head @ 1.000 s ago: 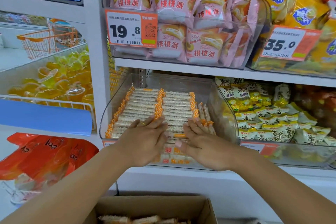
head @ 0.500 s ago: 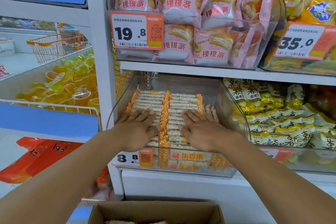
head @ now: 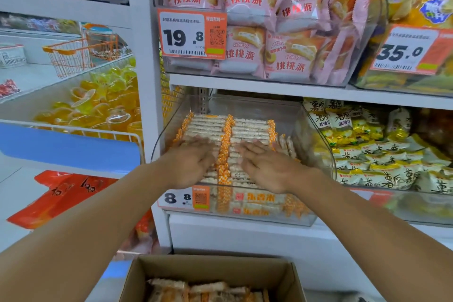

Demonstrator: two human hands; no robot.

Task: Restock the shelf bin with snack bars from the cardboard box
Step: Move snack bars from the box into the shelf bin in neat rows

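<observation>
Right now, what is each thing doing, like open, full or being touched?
Left hand: flat, fingers straight, resting on the snack bars.
Right hand: flat, resting on the snack bars.
Snack bars: lying in two neat rows.
Shelf bin: open-topped, partly full.
Cardboard box: open, bars inside.

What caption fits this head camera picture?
Both hands, left and right, flat on orange-ended snack bars in clear plastic bin.

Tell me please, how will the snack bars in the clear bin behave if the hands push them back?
The snack bars look thin and film-wrapped, so they probably slide easily as a row under the flat left hand and right hand. They seem light. The loose bars standing on edge at the right may tip over.
</observation>
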